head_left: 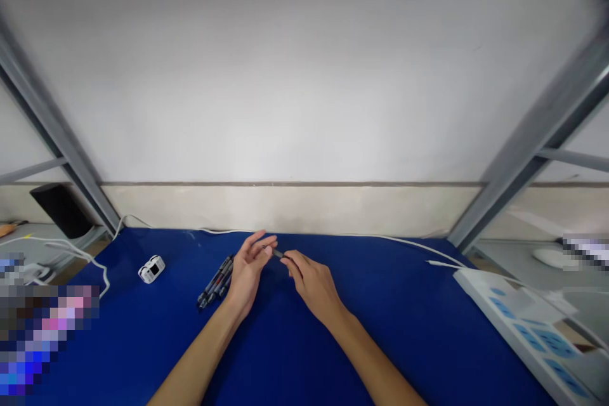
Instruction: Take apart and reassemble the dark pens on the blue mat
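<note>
Over the blue table (280, 349), my left hand (248, 269) and my right hand (314, 280) meet at a slim dark pen (278, 254). The left thumb and a finger pinch its left end, while the other left fingers stretch outward. On the other end, the right thumb and fingers are closed, hiding part of the pen. Several dark grey pens (215, 283) lie side by side in a bunch just left of my left wrist, with one reddish part among them.
A small white device with a dark screen (152, 269) sits at the left. White cables (404, 241) run along the back edge. A white box with blue markings (528, 330) stands at the right. Metal posts (504, 177) flank the table before a pale wall.
</note>
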Demonstrator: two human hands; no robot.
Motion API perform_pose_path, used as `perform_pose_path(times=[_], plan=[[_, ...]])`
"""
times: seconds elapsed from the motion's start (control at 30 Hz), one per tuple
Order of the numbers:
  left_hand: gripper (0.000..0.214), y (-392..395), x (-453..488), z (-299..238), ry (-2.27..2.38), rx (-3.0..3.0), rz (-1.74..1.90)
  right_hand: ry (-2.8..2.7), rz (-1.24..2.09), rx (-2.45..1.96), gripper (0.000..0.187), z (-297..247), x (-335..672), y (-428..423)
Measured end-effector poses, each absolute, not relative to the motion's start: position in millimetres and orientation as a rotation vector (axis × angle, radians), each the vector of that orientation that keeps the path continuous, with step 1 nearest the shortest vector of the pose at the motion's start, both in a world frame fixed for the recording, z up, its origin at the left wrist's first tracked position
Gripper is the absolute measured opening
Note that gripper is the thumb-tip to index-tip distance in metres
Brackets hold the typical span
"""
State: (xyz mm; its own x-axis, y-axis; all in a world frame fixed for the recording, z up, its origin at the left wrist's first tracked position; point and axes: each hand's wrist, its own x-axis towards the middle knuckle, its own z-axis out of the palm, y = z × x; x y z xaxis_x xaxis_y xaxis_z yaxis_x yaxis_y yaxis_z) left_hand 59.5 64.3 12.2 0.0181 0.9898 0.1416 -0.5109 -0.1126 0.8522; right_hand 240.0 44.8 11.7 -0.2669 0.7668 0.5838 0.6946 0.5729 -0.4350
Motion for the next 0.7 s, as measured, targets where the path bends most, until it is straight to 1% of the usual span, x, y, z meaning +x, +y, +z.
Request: perform_pose_path(times=[0.1,0.17,0.27,0.37,0.43,0.5,0.6,0.7], plan=[[0.04,63.8,59.2,8.8,0.814,0.938,1.43,-1.984,0.161,-1.166,0.029,12.5,240.0,44.7],[0.037,63.6,58.9,7.3,0.837,0.94,1.423,-1.955,0.263,-1.157,0.029,14.7,240.2,45.0],[0.039,63.5,58.8,8.1,0.797,0.913,1.438,-1.78,0.592,-1.116,0.023,19.7,241.1,47.8],[0.039,64.2,58.6,10.9,0.762,0.862,1.459,-1.417,1.02,-0.989,0.031,24.5,243.7,53.3],[0.039,64.7,58.2,12.5,0.768,0.846,1.468,-1.183,1.213,-0.861,0.033,26.0,246.1,57.6],[0.039,64.4,58.3,13.1,0.797,0.884,1.451,-0.994,1.286,-0.757,0.03,25.8,248.0,61.2],[0.04,61.6,61.8,11.2,0.855,1.034,1.382,-0.802,1.304,-0.675,0.027,23.3,248.5,64.6],[0.036,57.1,69.2,7.7,0.909,1.223,1.346,-0.724,1.381,-0.619,0.029,20.3,247.4,66.0]])
